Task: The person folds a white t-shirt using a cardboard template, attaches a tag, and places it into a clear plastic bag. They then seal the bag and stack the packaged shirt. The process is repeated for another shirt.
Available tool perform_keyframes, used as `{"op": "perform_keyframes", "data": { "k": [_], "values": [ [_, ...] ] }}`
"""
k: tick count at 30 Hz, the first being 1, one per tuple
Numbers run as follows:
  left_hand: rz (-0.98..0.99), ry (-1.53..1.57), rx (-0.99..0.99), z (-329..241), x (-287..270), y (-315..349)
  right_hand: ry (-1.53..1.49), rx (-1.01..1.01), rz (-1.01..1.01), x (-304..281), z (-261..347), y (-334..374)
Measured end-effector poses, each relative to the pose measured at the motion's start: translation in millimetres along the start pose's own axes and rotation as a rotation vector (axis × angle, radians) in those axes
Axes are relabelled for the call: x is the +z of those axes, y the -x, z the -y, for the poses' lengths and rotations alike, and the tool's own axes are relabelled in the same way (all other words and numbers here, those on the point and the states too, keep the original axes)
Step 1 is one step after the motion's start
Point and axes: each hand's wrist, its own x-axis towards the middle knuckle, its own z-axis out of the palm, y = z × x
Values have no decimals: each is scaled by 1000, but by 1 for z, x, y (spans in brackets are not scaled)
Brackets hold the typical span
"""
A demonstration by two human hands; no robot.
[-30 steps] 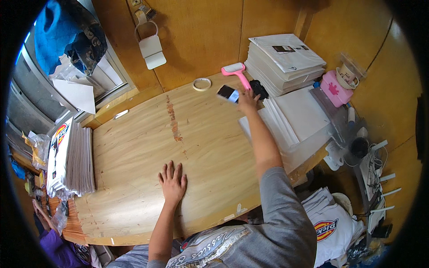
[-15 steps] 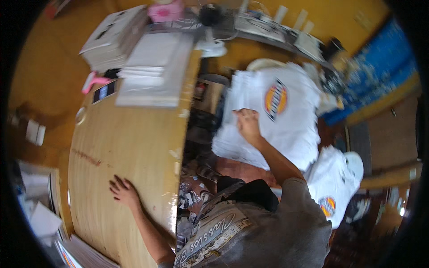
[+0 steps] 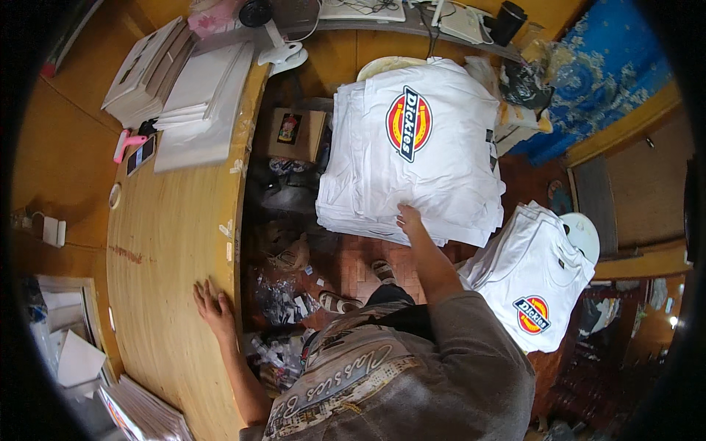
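The stack of white T-shirts [image 3: 460,165] lies ahead of the person, to the right of the wooden worktop [image 3: 165,235] and apart from it, the round printed emblem on its top shirt facing up. The right hand [image 3: 410,219] is at the near edge of this stack, touching or almost touching the cloth; whether its fingers pinch a layer or merely rest there, I cannot tell. The left hand [image 3: 215,307] lies with its fingers a little spread on the worktop near its long edge, holding nothing. A single shirt should be light, limp and not fragile, creasing easily and sagging if lifted from one point, while the whole stack is probably heavy and apt to shear between layers. The sound hold would be a pinch at two well-separated corners of the near edge, fingers under just the top layer, keeping off the print. A second pile of T-shirts [image 3: 529,253] lies nearer on the right, neckline showing. Among the containers, the brown carton [image 3: 312,140] beside the worktop shows a dark picture on its face, its contents hidden. Clear plastic bags [image 3: 283,301] lie heaped on the floor, too jumbled to say what they hold. At the back, the black plastic bag [image 3: 526,87] looks bunched up and the black cup [image 3: 507,22] does not show its inside clearly.
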Motion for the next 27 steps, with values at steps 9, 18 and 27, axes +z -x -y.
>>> {"op": "perform_keyframes", "data": {
  "k": [9,18,27],
  "values": [
    [-35,-7,-45,-106,-2,56,147,-381,-404,35,-1,-17],
    [54,40,150,-193,16,60,129,-593,-362,32,54,-57],
    [184,240,465,-247,-11,24,1175,-1154,1047,61,149,147]
  ]
}}
